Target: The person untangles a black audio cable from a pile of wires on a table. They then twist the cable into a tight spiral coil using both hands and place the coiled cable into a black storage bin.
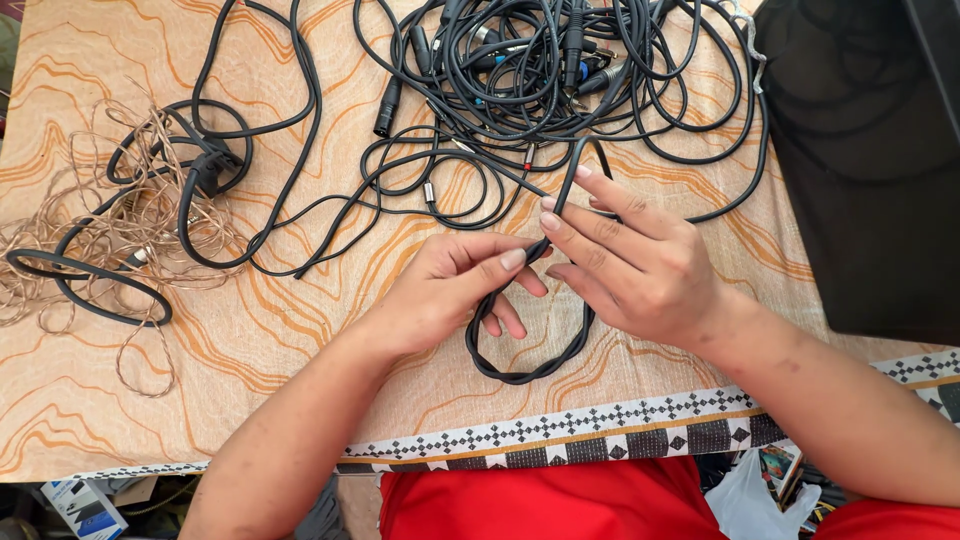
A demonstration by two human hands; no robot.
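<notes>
Patterned cloth (300,330), cable tangle (540,70) beyond; black cable (525,372) looped between left hand (450,290) and right hand (630,265), both pinching it

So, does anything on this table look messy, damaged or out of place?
Nothing looks damaged. The black cables at the top lie in one knotted heap, and thin tan wire at the left is snarled around another black cable. Both hands hold a small cable loop.
</notes>
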